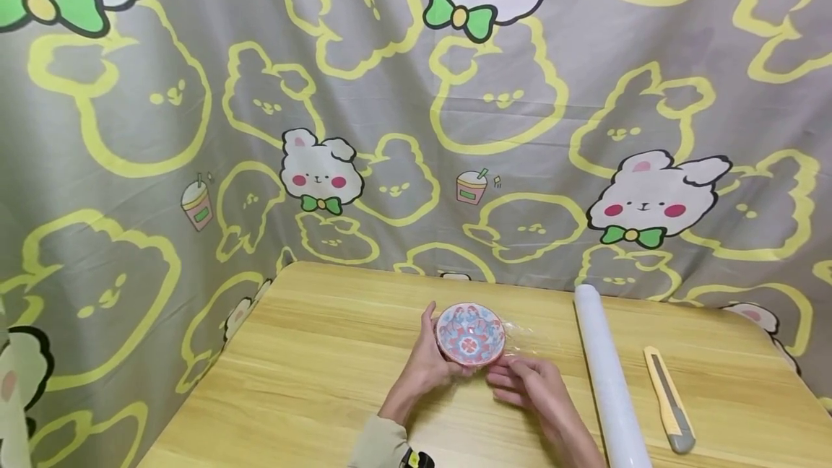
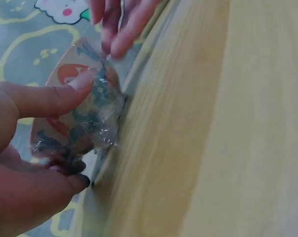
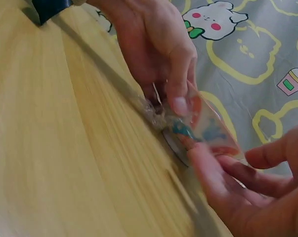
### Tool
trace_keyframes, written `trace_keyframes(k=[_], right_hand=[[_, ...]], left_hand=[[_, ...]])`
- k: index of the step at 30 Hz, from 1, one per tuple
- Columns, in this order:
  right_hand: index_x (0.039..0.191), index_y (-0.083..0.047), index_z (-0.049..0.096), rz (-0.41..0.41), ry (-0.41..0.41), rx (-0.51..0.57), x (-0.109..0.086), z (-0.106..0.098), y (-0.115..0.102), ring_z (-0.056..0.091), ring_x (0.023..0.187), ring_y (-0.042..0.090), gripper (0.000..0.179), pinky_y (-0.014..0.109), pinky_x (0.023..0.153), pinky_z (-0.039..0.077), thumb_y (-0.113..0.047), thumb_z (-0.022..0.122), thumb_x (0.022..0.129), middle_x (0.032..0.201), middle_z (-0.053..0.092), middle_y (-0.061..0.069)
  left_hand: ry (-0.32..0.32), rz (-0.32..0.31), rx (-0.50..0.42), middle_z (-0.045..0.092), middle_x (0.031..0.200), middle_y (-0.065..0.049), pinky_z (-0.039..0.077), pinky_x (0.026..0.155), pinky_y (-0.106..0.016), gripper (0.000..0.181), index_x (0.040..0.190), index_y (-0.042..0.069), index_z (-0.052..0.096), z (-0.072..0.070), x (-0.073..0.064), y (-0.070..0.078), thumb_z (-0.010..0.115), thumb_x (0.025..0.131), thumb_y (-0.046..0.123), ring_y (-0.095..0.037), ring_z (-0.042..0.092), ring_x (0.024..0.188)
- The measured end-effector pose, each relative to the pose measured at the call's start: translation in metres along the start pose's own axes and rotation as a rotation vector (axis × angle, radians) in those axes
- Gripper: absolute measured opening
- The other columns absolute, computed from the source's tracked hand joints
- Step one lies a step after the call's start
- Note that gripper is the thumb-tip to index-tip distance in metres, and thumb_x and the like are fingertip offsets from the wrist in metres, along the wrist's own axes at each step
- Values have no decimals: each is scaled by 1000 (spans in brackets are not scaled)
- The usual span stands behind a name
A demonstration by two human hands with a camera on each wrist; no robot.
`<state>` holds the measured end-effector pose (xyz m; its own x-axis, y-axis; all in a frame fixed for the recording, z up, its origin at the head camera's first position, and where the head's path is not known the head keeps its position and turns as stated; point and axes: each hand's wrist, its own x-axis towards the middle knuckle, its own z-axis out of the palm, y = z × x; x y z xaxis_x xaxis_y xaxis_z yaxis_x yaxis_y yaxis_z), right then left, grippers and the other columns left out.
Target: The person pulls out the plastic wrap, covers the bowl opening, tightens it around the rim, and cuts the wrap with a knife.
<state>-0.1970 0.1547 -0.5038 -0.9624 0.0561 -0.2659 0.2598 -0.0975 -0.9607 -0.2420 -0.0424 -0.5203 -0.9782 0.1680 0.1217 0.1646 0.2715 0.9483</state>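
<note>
A small bowl [image 1: 471, 335] with a red and blue pattern is held over the table, its inside facing up in the head view. My left hand [image 1: 427, 362] grips it from the left. In the left wrist view the thumb [image 2: 55, 101] lies along the bowl's outer side, with other fingers under its base. Crinkled clear plastic wrap [image 2: 102, 121] clings round the bowl's outside and base. My right hand [image 1: 533, 390] is at the bowl's lower right, fingers loosely extended; in the right wrist view its fingertips [image 3: 200, 153] touch the bowl's wrapped side.
A long white roll of film [image 1: 607, 374] lies on the wooden table [image 1: 312, 360], right of my right hand. Beyond it is a yellow and grey utility knife [image 1: 669, 399]. A grey curtain [image 1: 403, 186] with cartoon rabbits hangs behind the table and along its left side.
</note>
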Motion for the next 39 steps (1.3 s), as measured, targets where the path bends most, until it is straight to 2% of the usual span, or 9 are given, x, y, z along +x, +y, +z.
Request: trace_keyframes(k=[4, 8, 10, 13, 15, 18, 22, 28, 39], right_hand=[[111, 13, 66, -161, 219, -163, -2, -9, -7, 68, 68, 17, 28, 28, 61, 61, -12, 55, 104, 85, 71, 12], [107, 2, 71, -354, 468, -430, -2, -15, -10, 66, 81, 21, 23, 28, 73, 53, -19, 61, 102, 93, 70, 14], [117, 2, 68, -371, 476, -528, 0, -19, -8, 65, 101, 31, 29, 38, 87, 51, -23, 61, 103, 111, 69, 20], [134, 8, 57, -319, 360, -575, 4, -22, -3, 60, 115, 42, 45, 56, 97, 50, -26, 58, 105, 127, 61, 30], [140, 11, 51, -277, 296, -590, 7, -21, 0, 62, 113, 42, 53, 53, 96, 53, -28, 57, 105, 127, 62, 31], [142, 13, 47, -217, 240, -509, 11, -19, 4, 69, 98, 29, 57, 34, 82, 57, -28, 59, 105, 113, 71, 24], [143, 13, 46, -132, 196, -226, 16, -16, 6, 70, 80, 14, 55, 24, 64, 57, -20, 63, 103, 97, 76, 14], [145, 12, 39, -33, 132, 161, 19, -18, 6, 75, 83, 15, 51, 32, 78, 63, 0, 61, 100, 99, 76, 12], [148, 4, 40, 44, 72, 285, 16, -30, -3, 68, 79, 9, 51, 21, 67, 57, -3, 58, 101, 89, 74, 2]], left_hand=[[-57, -13, -91, 39, 155, -30, 20, 122, -58, 120, 158, -6, 13, -3, 0, 0, 85, 63, -18, -47, 36, 144], [-91, -40, -181, 29, 159, -32, 16, 123, -58, 122, 160, -4, 9, -4, -1, -1, 82, 64, -21, -48, 28, 147], [-94, -46, -201, 28, 160, -31, 14, 123, -58, 127, 161, -3, 7, -4, -2, -1, 84, 63, -21, -48, 27, 147], [-71, -29, -181, 32, 158, -30, 15, 123, -59, 131, 161, -2, 8, -1, -3, -1, 89, 59, -18, -47, 31, 145], [-49, -6, -168, 37, 155, -30, 18, 123, -59, 127, 158, -3, 13, 2, -4, -1, 90, 59, -17, -47, 36, 143], [-18, 27, -161, 45, 149, -28, 22, 121, -60, 118, 154, -3, 24, 6, -4, 0, 90, 58, -17, -45, 42, 139], [-23, 43, -184, 48, 147, -25, 24, 121, -60, 111, 150, -1, 31, 6, -3, -1, 89, 57, -20, -43, 44, 137], [-45, 39, -182, 48, 147, -25, 24, 121, -59, 111, 152, -1, 31, 3, -1, -2, 88, 58, -19, -43, 45, 136], [-36, 29, -149, 49, 146, -25, 22, 122, -59, 110, 151, -1, 32, 6, -1, -1, 89, 59, -17, -44, 45, 137]])
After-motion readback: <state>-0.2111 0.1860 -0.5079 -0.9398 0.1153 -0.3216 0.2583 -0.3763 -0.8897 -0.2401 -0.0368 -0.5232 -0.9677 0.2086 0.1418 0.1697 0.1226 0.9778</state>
